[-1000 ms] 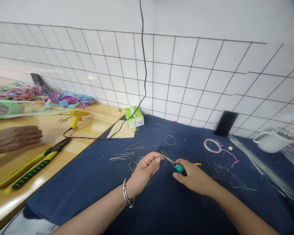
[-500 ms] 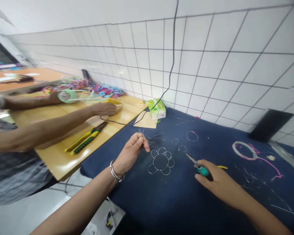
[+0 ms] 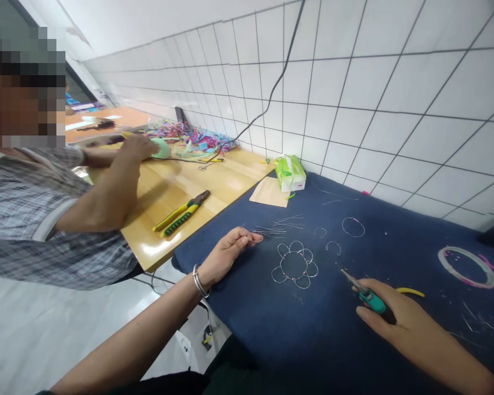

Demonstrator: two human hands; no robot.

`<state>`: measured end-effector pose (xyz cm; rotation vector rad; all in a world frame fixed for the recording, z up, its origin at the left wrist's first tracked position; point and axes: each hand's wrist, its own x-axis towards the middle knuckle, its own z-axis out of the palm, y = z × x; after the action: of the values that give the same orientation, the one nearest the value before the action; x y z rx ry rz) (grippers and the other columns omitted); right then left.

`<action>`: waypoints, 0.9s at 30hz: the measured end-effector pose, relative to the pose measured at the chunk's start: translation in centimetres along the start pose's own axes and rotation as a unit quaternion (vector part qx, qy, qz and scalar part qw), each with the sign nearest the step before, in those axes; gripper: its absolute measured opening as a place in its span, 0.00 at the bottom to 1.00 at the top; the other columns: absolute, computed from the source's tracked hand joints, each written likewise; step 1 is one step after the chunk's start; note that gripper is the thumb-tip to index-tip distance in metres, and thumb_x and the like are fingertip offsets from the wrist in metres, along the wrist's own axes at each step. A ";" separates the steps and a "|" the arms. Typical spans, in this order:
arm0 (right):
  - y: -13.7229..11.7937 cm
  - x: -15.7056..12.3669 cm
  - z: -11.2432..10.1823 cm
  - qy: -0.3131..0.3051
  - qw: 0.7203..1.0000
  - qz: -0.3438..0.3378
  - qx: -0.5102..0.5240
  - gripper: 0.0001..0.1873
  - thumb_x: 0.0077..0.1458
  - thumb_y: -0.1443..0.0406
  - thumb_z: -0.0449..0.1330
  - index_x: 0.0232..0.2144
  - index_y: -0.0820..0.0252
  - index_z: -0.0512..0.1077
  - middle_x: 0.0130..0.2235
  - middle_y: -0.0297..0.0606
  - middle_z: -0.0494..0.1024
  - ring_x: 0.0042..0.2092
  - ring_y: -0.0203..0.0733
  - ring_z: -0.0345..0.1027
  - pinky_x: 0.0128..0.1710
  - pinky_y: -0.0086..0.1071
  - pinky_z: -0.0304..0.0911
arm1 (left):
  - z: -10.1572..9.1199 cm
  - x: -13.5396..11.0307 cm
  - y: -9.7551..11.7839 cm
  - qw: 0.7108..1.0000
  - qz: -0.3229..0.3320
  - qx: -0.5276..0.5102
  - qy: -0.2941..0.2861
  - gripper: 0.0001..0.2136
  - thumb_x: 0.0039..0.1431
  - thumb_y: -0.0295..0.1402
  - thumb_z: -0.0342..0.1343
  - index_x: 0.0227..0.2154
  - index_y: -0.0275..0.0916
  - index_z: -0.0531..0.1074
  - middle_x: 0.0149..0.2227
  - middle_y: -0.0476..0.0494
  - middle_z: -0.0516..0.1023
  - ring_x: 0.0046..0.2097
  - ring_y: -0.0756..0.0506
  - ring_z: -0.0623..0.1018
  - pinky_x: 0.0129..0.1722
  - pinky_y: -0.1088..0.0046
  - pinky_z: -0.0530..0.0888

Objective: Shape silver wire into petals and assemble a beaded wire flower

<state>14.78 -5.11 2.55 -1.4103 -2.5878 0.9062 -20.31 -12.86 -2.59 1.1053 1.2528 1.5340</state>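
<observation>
My left hand (image 3: 226, 252) rests on the dark blue cloth (image 3: 280, 340). Its fingers are pressed together in a pinch at the edge of a scatter of thin straight wire pieces (image 3: 276, 227). Whether it grips a wire I cannot make out. A metal bangle sits on that wrist. My right hand (image 3: 403, 323) is closed round small teal-handled pliers (image 3: 366, 295), their tip pointing up and left. Between the two hands lies a wire flower (image 3: 295, 265) made of small loops round a circle. Loose wire rings (image 3: 353, 226) lie just beyond it.
A person in a checked shirt (image 3: 28, 219) works at the wooden table (image 3: 168, 186) on the left, hands at a green tape roll (image 3: 163, 148). Yellow-black pliers (image 3: 181, 214), a green tissue pack (image 3: 290, 173), brown paper (image 3: 269, 192), colourful strips (image 3: 189, 137) and a pink-wrapped ring (image 3: 461, 258) lie about.
My left hand came down from a raised pinch with wires to the cloth beside the wire pile. My view swung left and the neighbour came into sight. My right hand kept the pliers.
</observation>
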 end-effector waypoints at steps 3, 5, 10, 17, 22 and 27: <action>0.0 0.0 0.0 -0.007 1.000 -0.001 0.000 0.25 0.50 0.49 0.51 0.49 0.49 0.62 0.49 0.40 0.69 0.48 0.52 0.64 0.44 0.40 0.61 | -0.1 -0.1 -0.2 0.999 0.003 -0.031 0.012 0.06 0.57 0.34 0.52 0.32 0.36 0.66 0.40 0.39 0.75 0.43 0.46 0.72 0.47 0.66 0.63; -0.1 -0.1 0.0 -0.011 1.000 0.000 -0.004 0.25 0.51 0.49 0.51 0.49 0.49 0.62 0.49 0.39 0.69 0.49 0.51 0.64 0.45 0.40 0.60 | -0.1 -0.2 -0.2 0.998 -0.003 -0.055 0.023 0.06 0.57 0.34 0.52 0.32 0.36 0.66 0.39 0.40 0.75 0.43 0.46 0.72 0.47 0.66 0.63; -0.3 -0.2 0.0 -0.019 1.000 0.008 -0.008 0.25 0.51 0.49 0.50 0.49 0.48 0.61 0.48 0.38 0.70 0.47 0.49 0.65 0.44 0.39 0.61 | 0.1 -0.4 -0.1 0.995 -0.012 -0.080 0.054 0.06 0.57 0.34 0.52 0.31 0.35 0.66 0.37 0.41 0.74 0.43 0.46 0.72 0.48 0.65 0.63; -0.9 -0.4 -0.5 -0.008 1.000 -0.001 0.004 0.22 0.51 0.51 0.51 0.48 0.49 0.63 0.47 0.37 0.70 0.45 0.47 0.65 0.43 0.37 0.61 | 3.5 0.3 1.9 0.999 -0.013 -0.050 -0.008 0.07 0.57 0.34 0.51 0.29 0.35 0.65 0.27 0.48 0.71 0.27 0.53 0.68 0.31 0.75 0.64; -1.2 -1.0 -1.2 0.004 1.000 0.002 0.030 0.20 0.51 0.54 0.53 0.46 0.50 0.64 0.46 0.36 0.70 0.44 0.45 0.65 0.42 0.36 0.59 | 9.3 1.0 3.4 0.989 -0.044 -0.044 -0.137 0.07 0.59 0.35 0.48 0.31 0.36 0.65 0.25 0.49 0.68 0.23 0.54 0.60 0.24 0.78 0.56; -1.1 -1.0 -1.9 0.009 0.998 -0.012 0.063 0.15 0.50 0.57 0.54 0.41 0.54 0.66 0.39 0.36 0.72 0.40 0.42 0.65 0.39 0.34 0.59 | 14.4 1.0 4.5 0.958 -0.093 -0.057 -0.264 0.06 0.59 0.34 0.47 0.31 0.36 0.63 0.23 0.51 0.65 0.23 0.54 0.57 0.24 0.77 0.54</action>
<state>15.17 -5.41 4.91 -1.3449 -2.4802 1.0283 -7.07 -9.04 3.50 1.1824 0.8593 1.0572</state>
